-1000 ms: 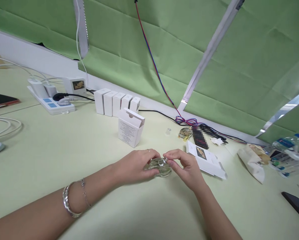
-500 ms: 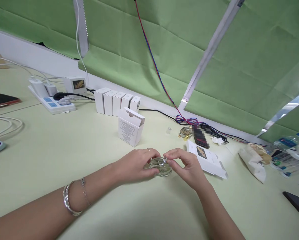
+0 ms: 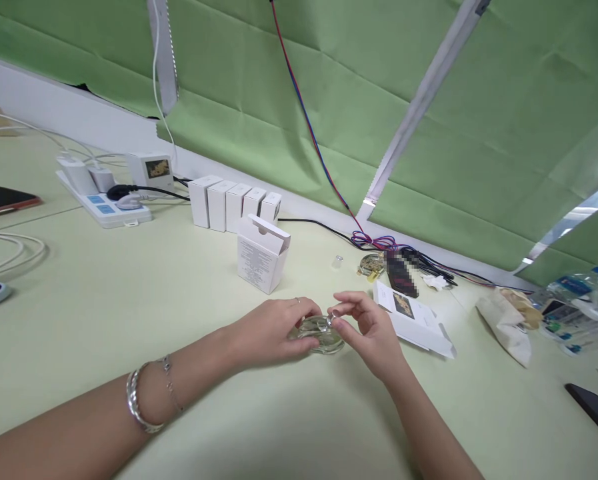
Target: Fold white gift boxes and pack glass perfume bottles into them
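A clear, rounded glass bottle (image 3: pixel 323 337), which looks like a perfume bottle, lies low on the table in front of me. My left hand (image 3: pixel 281 333) grips its left side, with the thumb at the near edge and the fingers over the far edge. At the bottle's upper right, my right hand (image 3: pixel 371 330) pinches a small silvery piece (image 3: pixel 333 316) between thumb and index finger, the other fingers loosely curled. Whether this piece is fixed to the bottle I cannot tell. Just beyond stands an open white box (image 3: pixel 261 257) with printed text.
Behind stand several white boxes (image 3: pixel 217 205) and a power strip (image 3: pixel 101 203). A clear cap (image 3: pixel 337 261) and a round gold-patterned item (image 3: pixel 371 265) lie farther back. An opened white carton (image 3: pixel 419 323) lies right, then a cloth pouch (image 3: pixel 503 327) and a phone (image 3: pixel 596 410).
My right hand's fingers have lifted and loosened slightly, while thumb and index finger stay at the silvery piece. My left hand and the bottle have hardly moved.
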A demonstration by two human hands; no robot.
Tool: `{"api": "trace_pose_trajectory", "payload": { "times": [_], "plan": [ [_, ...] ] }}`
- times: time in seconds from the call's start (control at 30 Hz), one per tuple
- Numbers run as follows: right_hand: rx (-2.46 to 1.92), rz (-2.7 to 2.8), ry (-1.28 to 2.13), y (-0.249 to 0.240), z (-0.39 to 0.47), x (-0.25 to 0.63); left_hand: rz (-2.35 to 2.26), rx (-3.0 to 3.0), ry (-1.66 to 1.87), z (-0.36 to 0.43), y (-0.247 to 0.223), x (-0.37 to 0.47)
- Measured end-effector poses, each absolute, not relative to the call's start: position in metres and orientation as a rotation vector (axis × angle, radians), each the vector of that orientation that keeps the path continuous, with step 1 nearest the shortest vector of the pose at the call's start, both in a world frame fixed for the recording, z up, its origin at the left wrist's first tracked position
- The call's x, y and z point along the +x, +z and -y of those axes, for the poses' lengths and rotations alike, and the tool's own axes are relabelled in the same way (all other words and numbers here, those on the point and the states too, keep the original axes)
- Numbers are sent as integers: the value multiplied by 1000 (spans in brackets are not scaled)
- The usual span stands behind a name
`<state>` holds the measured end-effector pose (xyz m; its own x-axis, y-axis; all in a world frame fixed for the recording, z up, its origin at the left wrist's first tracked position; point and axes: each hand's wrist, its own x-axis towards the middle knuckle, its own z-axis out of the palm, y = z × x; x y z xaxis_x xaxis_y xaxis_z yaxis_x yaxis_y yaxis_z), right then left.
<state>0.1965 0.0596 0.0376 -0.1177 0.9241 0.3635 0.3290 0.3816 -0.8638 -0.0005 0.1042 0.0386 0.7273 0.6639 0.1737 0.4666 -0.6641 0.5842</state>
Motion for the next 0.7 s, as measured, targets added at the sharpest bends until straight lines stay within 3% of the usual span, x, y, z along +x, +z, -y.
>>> {"api": "trace_pose_trajectory", "payload": {
  "times": [0.7],
  "plan": [
    [-1140,1562,1047,47,-64,198,-872,2400,496,-105,39,0]
  ]
}}
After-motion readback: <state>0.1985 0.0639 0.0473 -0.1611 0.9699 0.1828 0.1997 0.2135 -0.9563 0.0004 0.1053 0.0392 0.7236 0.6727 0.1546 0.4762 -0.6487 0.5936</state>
